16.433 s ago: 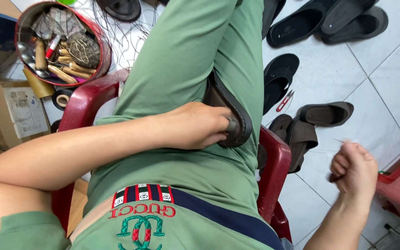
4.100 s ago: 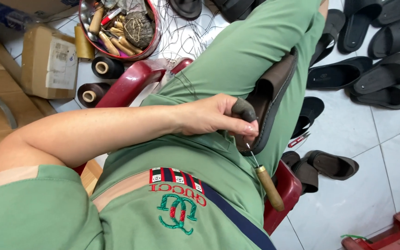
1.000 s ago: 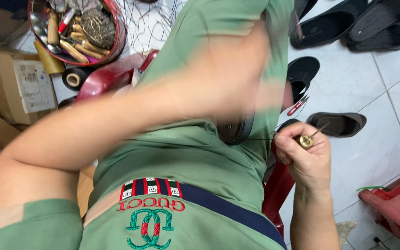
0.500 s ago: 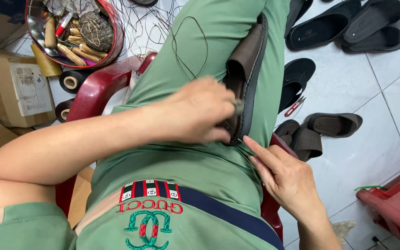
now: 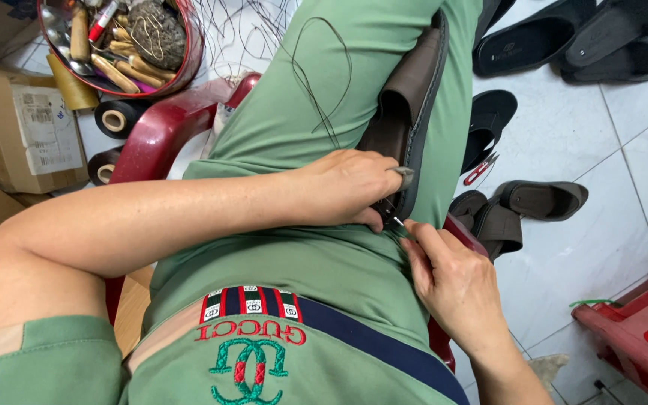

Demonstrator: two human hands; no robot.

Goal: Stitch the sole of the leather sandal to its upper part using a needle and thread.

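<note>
White floor tiles point(image 5: 564, 255) surround a seated person. Left hand point(image 5: 346, 187) clamps a brown sandal point(image 5: 406, 112) on the lap, steadying it, while right hand point(image 5: 451, 277) pinches a thin needle point(image 5: 397, 222) at its sole edge.

head view, steep downward, close over lap point(image 5: 316, 262)

Brown sandal point(image 5: 406, 97) with dark grey sole against plain green trousers point(image 5: 301, 127). Dark red plastic chair point(image 5: 166, 127), white floor tiles point(image 5: 609, 150).
</note>
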